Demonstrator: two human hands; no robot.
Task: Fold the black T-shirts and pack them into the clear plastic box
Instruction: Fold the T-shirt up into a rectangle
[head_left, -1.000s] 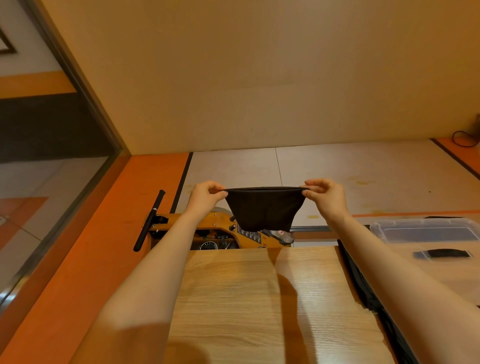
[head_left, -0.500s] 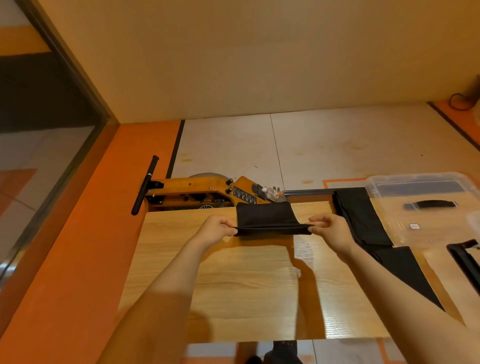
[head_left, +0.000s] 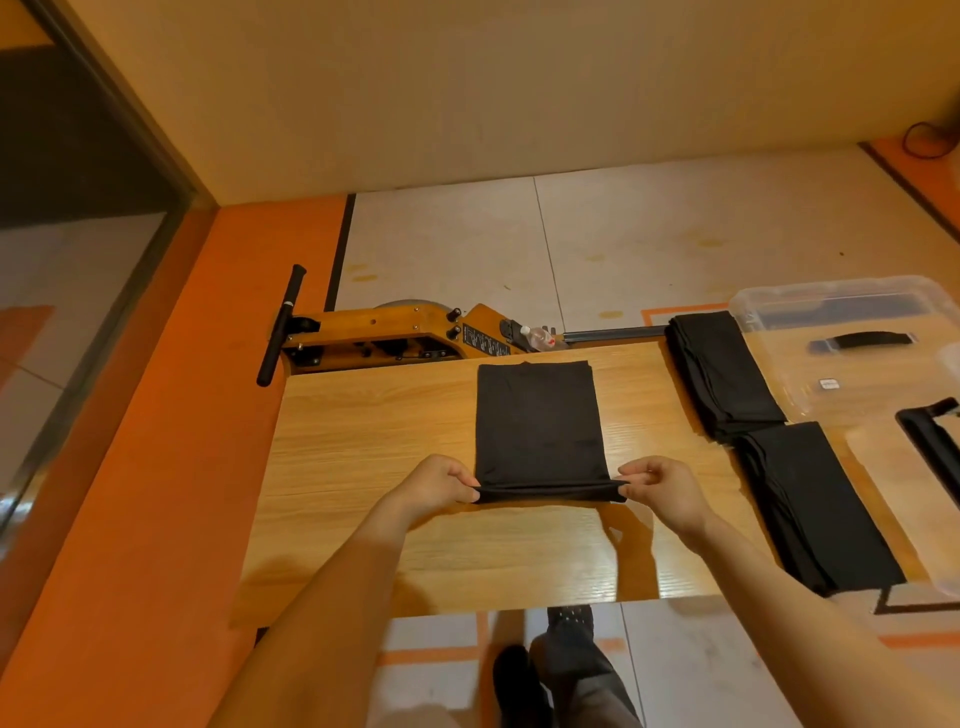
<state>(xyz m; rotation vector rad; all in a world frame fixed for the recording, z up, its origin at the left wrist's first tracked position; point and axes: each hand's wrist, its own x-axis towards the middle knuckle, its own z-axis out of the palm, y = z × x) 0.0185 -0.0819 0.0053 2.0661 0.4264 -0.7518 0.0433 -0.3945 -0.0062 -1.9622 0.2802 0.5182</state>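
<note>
A second ago I had the black T-shirt (head_left: 540, 423) hanging in the air between both hands, stretched by its top edge; half a second ago it was coming down onto the worktop (head_left: 363, 441); now it lies flat there as a narrow folded strip running away from me, only its near edge lifted; I judge that the lengthwise folds are done and what remains for this shirt is the crosswise fold, near edge carried over to the far edge, before it goes to the box. My left hand (head_left: 441, 483) pinches the near left corner of the strip between thumb and curled fingers; my right hand (head_left: 662, 486) pinches the near right corner the same way, the other fingers loosely bent; neither hand has let go, and the edge between them is drawn fairly taut. To my right, two stacks of folded black shirts (head_left: 779, 441) lie on the worktop, one behind the other, not yet packed; the clear plastic box (head_left: 831, 306) stands just beyond them at the far right, and I cannot tell what it holds; its lid with a black handle (head_left: 862, 343) lies beside it.
</note>
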